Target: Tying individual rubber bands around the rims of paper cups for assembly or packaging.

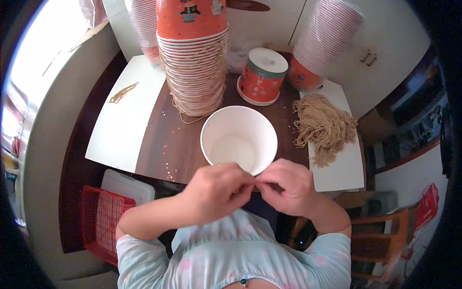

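Note:
A white-lined paper bucket stands at the table's near edge, its mouth toward me, with nothing seen inside. My left hand and my right hand meet at its near rim. Thumb and fingers of both are pinched together, tips almost touching. Whatever lies between them is too small to make out. Behind the bucket rises a tall stack of orange paper buckets with tan cords hanging about their rims. To the right a heap of tan cords spreads over the tabletop.
An upturned orange bucket stands behind, near a tilted, plastic-wrapped bucket stack. Another wrapped stack is at the back left. A few cords lie on the left white panel. A red crate sits below left, a wooden chair right.

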